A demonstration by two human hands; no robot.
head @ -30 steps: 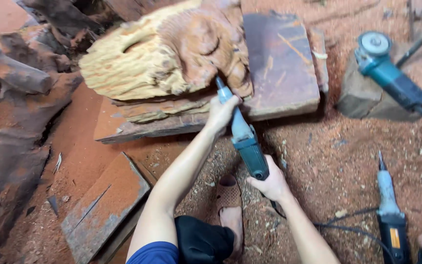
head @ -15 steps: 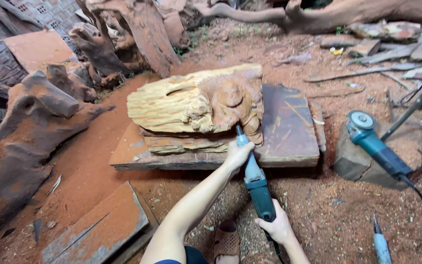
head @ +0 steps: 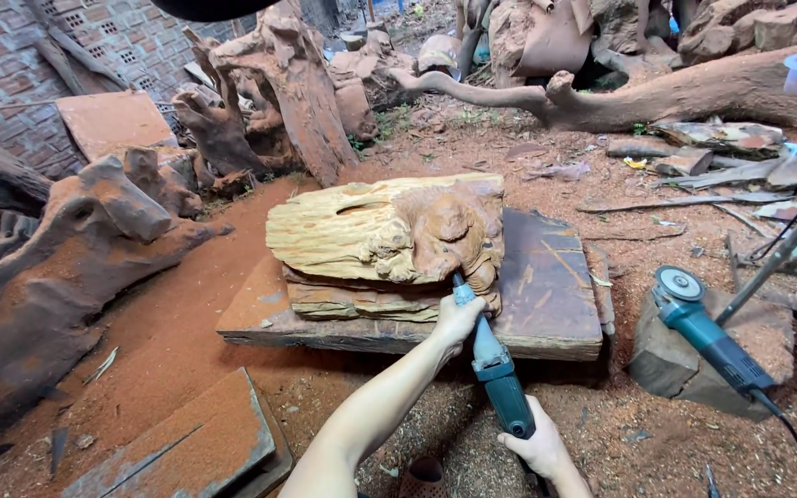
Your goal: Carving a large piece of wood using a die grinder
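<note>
My right hand (head: 541, 449) is clenched around the rear of the teal die grinder (head: 495, 369). Ahead, my left hand (head: 458, 320) grasps its front. Just beyond this grip, the tip touches the wood carving (head: 389, 231), which lies on a slab (head: 551, 295).

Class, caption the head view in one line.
Both hands steer a teal handheld power carver against a pale half-carved wood block on a dark slab.
</note>
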